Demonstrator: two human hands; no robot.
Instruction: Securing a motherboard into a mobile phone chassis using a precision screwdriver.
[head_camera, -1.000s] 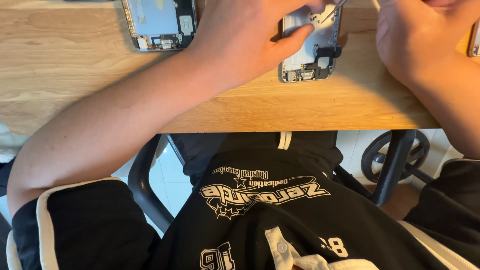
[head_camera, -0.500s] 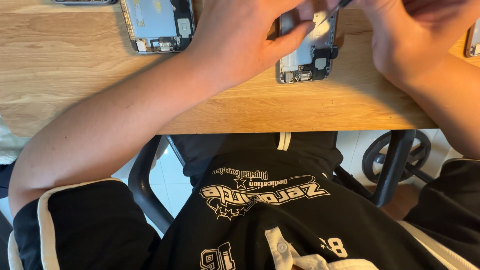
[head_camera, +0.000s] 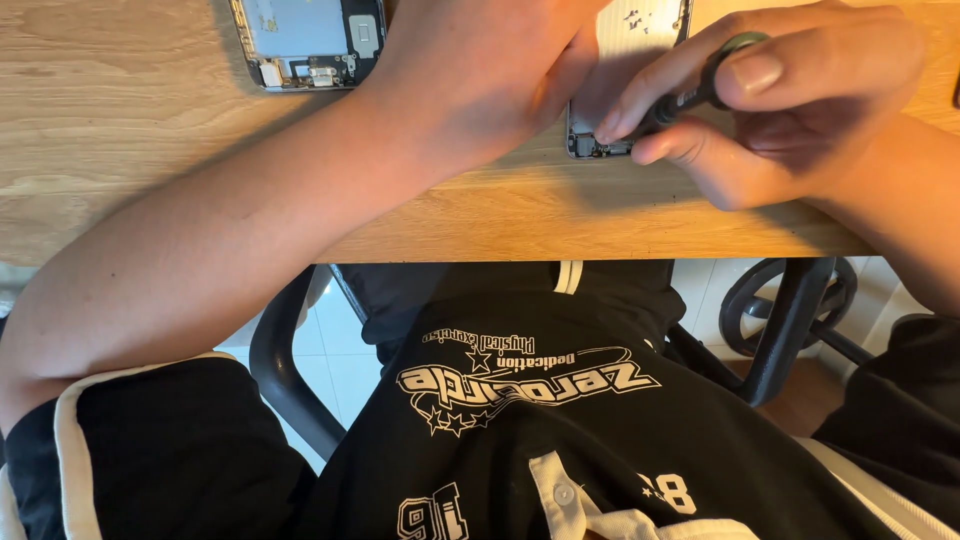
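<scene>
Head view: the opened phone lies near the desk front edge, its lower end showing between both hands. The left hand presses flat on the phone's left side, its grip spread over it. The right hand, just right of the phone, pinches a small dark screwdriver, tip at the phone's bottom edge. The tip could slip and scratch the parts, I judge. A second opened phone lies well left. No packages, labels or signs show.
</scene>
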